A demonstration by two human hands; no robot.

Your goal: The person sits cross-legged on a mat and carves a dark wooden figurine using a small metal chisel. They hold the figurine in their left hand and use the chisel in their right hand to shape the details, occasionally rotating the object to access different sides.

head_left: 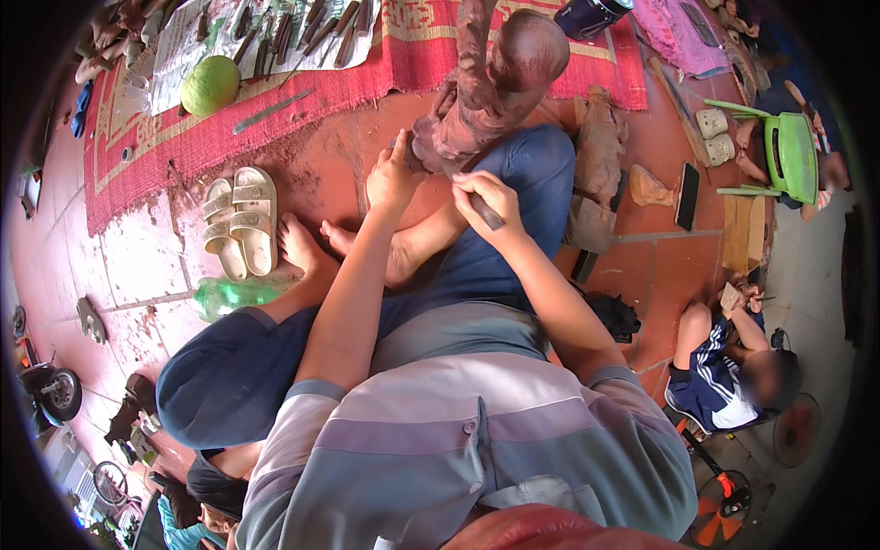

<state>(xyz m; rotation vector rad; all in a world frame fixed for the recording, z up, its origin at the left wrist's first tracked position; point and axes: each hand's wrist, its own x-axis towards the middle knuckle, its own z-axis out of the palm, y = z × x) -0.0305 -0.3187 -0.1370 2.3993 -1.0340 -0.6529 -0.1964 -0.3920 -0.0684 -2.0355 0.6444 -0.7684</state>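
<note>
A reddish-brown wooden carving (467,124) with a round, smooth head leans between my legs, its lower part toward me. At its lower left edge is my left hand (392,179), closed with the fingertips against the wood; part of the grip is hidden. My right hand (490,202) is wrapped around the dark handle of a carving tool (486,213). The tool's front end points at the carving's lower right side, and its tip is hard to make out. Both forearms reach forward over my crossed legs.
Several carving tools (321,37) lie on paper over a red mat (156,151), near a green round fruit (210,85). Sandals (243,225) and a green plastic bottle (234,298) are at left. Rough wood pieces (600,147), a phone (686,195), a green chair (790,158) and a seated person (729,367) are at right.
</note>
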